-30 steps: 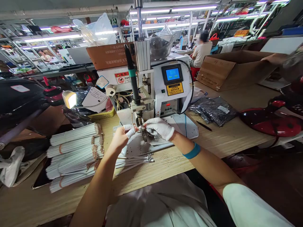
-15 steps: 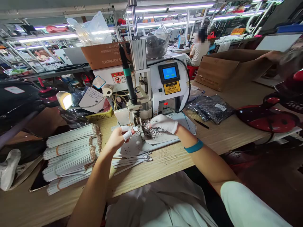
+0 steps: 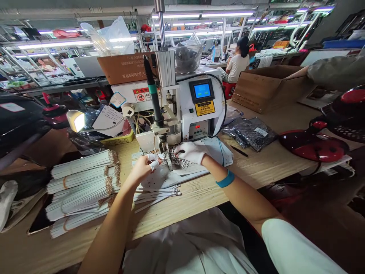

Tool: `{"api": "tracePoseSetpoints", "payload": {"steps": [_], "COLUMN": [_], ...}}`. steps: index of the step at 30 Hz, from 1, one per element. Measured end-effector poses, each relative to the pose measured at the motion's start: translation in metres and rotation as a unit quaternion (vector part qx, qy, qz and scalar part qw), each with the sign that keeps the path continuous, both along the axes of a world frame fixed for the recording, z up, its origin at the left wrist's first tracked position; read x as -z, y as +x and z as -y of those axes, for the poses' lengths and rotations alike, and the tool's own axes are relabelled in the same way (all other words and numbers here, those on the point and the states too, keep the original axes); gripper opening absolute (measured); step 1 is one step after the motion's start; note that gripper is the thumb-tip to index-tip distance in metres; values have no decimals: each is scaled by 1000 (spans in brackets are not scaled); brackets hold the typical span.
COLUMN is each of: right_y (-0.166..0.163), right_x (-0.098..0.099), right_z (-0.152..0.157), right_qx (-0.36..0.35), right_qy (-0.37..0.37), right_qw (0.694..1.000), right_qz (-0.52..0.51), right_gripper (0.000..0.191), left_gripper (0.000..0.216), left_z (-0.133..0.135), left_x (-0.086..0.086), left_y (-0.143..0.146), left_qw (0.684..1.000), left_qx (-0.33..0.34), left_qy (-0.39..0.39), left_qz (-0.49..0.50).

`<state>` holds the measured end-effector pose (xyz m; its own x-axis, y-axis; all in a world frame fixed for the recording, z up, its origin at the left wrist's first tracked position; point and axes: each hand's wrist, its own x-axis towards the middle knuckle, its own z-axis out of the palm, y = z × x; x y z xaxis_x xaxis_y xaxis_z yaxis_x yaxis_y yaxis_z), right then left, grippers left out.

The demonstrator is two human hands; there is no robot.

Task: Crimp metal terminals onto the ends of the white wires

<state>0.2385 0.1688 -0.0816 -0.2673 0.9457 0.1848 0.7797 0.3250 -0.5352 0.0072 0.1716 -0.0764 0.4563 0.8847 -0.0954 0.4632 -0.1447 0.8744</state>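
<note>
My left hand (image 3: 145,166), with white covers on some fingertips, is pinched at the left side of the soldering machine's fixture (image 3: 169,160). Whatever lies between those fingers is too small to make out. My right hand (image 3: 191,153), in a white glove, reaches over a pile of small metal connectors (image 3: 182,164) on the machine's base plate. Its fingers are bent together close to the fixture, and anything in them is hidden. Above both hands stands the soldering iron (image 3: 154,97) with a green band. Several flat white cables (image 3: 155,195) lie in front of the base.
Banded bundles of white cables (image 3: 76,190) are stacked on the left. A small lamp (image 3: 76,121) shines behind them. To the right are a black pen (image 3: 239,151), plastic bags of parts (image 3: 253,133), a red fan (image 3: 313,144) and a cardboard box (image 3: 262,85). A person (image 3: 236,64) sits further back.
My right hand has shifted slightly left over the connectors, nearer the fixture. My left hand stays at the fixture's left side. The camera view has turned a little.
</note>
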Motion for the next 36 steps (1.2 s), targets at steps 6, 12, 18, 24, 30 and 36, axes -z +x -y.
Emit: {"api": "tracePoseSetpoints", "payload": {"steps": [6,12,18,24,30,36], "right_y": [2,-5,22,25,23,17], "right_x": [6,5,-7,-8,-4,-2], "right_z": [-2,-3,-4,-2,-5,-3], "right_qx": [-31,-36,13,25,32,53], "right_qy": [-40,-25,22,-27,-49,-125], "right_qw": [999,999,998,999,996,982], "right_qz": [11,20,-63,-21,-73,-132], "right_gripper": [20,21,19,19,28,31], "left_gripper": [25,25,27,26,25,16], "left_z": [0,-1,-3,-4,-23,-33], "left_x": [2,3,4,0,-12,-12], "left_y": [1,0,-2,-7,-35,-47], "left_qw": [1000,1000,1000,1000,965,924], "left_qx": [-18,-8,0,-11,-224,-323], "left_qy": [3,6,9,21,129,196], "left_qz": [-14,-9,-6,-7,36,63]}}
